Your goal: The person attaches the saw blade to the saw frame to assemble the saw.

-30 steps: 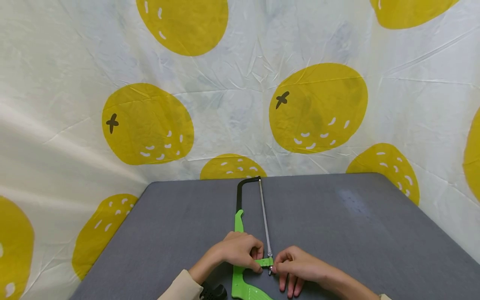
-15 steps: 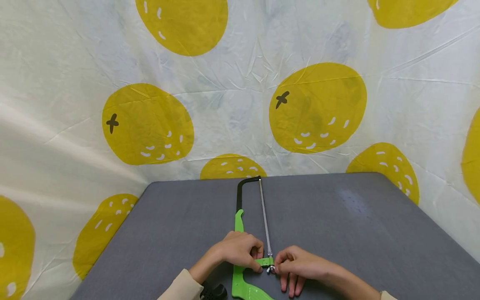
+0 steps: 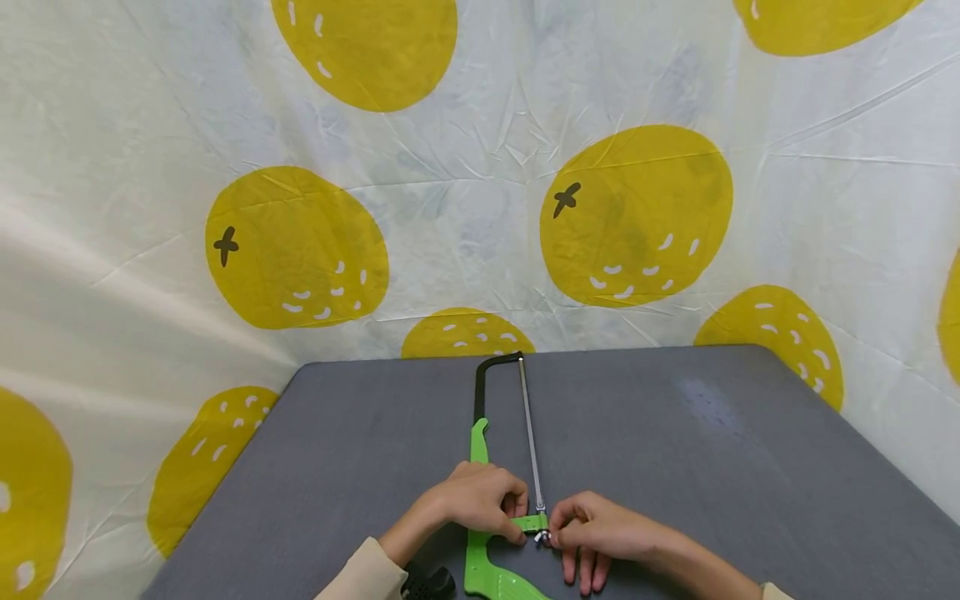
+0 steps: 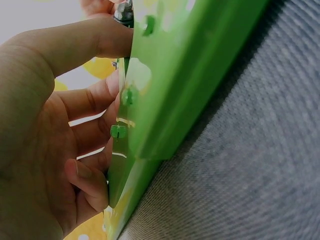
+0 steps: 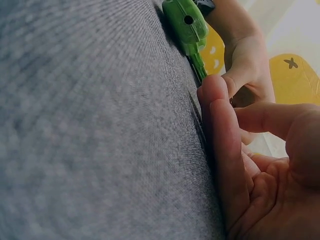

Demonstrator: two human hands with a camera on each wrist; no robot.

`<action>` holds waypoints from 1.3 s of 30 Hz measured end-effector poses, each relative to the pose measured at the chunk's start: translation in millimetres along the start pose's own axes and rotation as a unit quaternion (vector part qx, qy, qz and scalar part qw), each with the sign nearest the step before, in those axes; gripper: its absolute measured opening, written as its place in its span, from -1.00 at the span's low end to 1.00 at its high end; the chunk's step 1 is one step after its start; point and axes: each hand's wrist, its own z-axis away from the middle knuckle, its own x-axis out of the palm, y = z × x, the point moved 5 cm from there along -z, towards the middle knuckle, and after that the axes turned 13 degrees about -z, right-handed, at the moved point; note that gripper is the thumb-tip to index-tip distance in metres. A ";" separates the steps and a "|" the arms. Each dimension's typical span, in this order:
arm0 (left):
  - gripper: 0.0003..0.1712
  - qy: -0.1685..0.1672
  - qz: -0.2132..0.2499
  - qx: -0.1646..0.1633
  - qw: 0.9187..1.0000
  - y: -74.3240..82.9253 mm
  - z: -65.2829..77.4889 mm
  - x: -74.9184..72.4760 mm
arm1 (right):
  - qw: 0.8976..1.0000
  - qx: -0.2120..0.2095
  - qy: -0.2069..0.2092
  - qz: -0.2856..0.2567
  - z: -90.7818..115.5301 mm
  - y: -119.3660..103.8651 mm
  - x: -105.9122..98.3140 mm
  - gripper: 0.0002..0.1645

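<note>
While the left hand [image 3: 486, 498] grips the green frame of a hacksaw [image 3: 478, 450], the right hand [image 3: 596, 533] pinches the small wing nut [image 3: 542, 538] at the near end of the blade [image 3: 530, 433]. The hacksaw lies on the grey counter [image 3: 637, 425], near the middle of its width, with its black bow [image 3: 480, 396] reaching to the far edge and its green handle [image 3: 501, 579] cut off by the bottom of the head view. The silver blade runs along the right side of the saw, from the tip of the bow to a short green crosspiece [image 3: 529, 524]. Both hands are clamped on the tool close to each other, with the crosspiece between them: the left thumb sits on its near side and the curled fingers on its far side. The right thumb and forefinger meet at the wing nut, though the exact contact is partly hidden; the other right fingers hang low, close to the counter. A black object [image 3: 431, 583] shows beside the left wrist, next to a cream sleeve [image 3: 366, 575]. Behind the counter, pale cloth [image 3: 461, 250] printed with big yellow fruit fills the background.
</note>
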 end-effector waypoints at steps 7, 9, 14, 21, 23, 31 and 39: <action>-0.74 -0.002 0.002 0.000 1.000 -1.2 0.6 0.7 | 1.000 -0.005 -0.007 -0.004 -0.4 -0.4 1.4 -0.82; -0.74 -0.002 0.003 -0.001 1.000 -1.4 0.7 1.2 | 1.000 -0.007 -0.008 -0.003 -0.5 -0.5 1.7 -0.82; -0.74 -0.001 0.006 0.002 1.000 -1.9 0.7 2.9 | 1.000 -0.013 -0.014 -0.001 -0.7 0.7 2.4 -0.83; -0.74 0.000 0.006 0.003 1.000 -1.4 1.2 3.7 | 1.000 -0.015 -0.020 -0.006 -1.0 2.3 2.0 -0.82; -0.74 0.001 0.004 0.002 1.000 -1.1 1.2 3.1 | 1.000 -0.015 -0.019 -0.007 -1.0 2.1 1.9 -0.84; -0.73 0.004 0.001 -0.001 1.000 -1.3 -0.2 2.1 | 1.000 -0.016 -0.019 -0.008 -1.1 0.3 1.2 -0.87; -0.74 0.003 0.004 0.000 1.000 -0.2 0.2 1.5 | 1.000 -0.018 -0.010 -0.002 -0.6 1.8 0.6 -0.89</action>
